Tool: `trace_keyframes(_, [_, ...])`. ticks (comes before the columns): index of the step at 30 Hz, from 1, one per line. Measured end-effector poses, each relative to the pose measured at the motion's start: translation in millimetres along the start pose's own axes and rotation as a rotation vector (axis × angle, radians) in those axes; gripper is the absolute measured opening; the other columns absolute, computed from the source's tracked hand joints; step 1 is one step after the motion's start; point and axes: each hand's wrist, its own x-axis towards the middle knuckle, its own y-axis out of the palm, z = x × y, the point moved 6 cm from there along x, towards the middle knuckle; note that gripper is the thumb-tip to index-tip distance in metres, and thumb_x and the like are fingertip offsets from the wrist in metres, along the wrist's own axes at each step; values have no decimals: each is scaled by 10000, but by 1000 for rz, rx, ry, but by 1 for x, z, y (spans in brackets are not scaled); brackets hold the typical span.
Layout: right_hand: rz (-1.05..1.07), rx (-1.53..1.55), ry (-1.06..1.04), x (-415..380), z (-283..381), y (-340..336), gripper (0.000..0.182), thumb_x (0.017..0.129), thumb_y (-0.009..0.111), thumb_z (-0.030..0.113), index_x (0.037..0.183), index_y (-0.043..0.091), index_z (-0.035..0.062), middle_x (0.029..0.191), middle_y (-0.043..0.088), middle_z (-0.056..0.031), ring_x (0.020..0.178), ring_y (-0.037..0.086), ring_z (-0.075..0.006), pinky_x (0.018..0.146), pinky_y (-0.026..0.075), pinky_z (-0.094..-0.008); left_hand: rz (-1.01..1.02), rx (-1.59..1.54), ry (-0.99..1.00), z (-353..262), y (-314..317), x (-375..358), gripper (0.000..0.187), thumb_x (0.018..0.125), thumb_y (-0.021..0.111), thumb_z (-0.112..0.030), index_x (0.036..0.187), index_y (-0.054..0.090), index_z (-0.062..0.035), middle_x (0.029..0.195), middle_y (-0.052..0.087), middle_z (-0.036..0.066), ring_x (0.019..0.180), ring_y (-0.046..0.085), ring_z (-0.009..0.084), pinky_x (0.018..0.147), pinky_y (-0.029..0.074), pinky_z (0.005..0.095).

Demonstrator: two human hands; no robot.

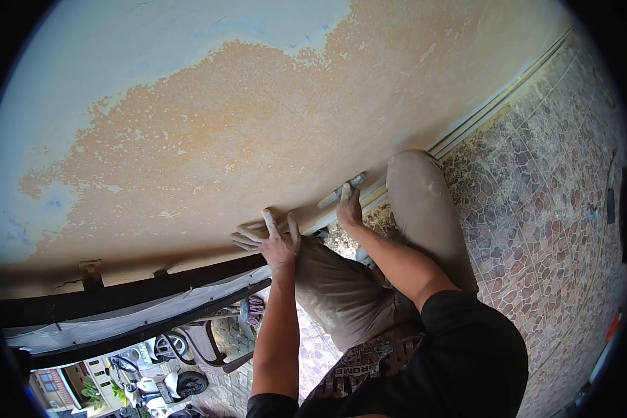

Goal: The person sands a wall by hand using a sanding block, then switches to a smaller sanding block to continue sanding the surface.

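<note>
Small grey hand-held piece (357, 180), just right of the frame's centre against the patchy tan-and-white wall (209, 139), is clasped in the dusty right hand (350, 207); likely light and stiff, best held by its near edge; the dusty left hand (279, 244) splays apart from it, fingers spread at the wall

The person's black short-sleeved cloth shirt (425, 369) carries a pale print (369, 361) on its front; the small word there seems to read "ROME", perhaps with a B ahead of it. Larger letters nearby cannot be made out.
</note>
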Motion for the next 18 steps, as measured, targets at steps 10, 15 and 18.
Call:
trace_keyframes(10, [-36, -51, -108, -11, 31, -14, 620, 1021, 288, 587, 1211, 374, 3, 1008, 656, -305, 876, 623, -512, 741, 470, -567, 44, -15, -93, -3, -2, -1, 757, 802, 727, -527, 1442, 458, -226, 1471, 45, 496, 1320, 12, 748, 1003, 112, 830])
trace_keyframes(15, [-15, 107, -30, -10, 27, -2, 599, 1019, 323, 583, 1162, 387, 5, 875, 613, -270, 821, 604, -490, 733, 460, -543, 62, 1, -95, -5, -3, 1, 716, 805, 724, -526, 1404, 514, -195, 1454, 68, 517, 1315, 21, 753, 1003, 112, 829])
trace_keyframes(18, [31, 115, -468, -58, 113, -24, 523, 1019, 417, 521, 1120, 391, 8, 796, 607, -235, 766, 610, -465, 685, 461, -531, 64, -7, -112, -4, -4, 0, 701, 806, 723, -526, 1388, 537, -182, 1447, 77, 525, 1313, 25, 755, 1003, 113, 828])
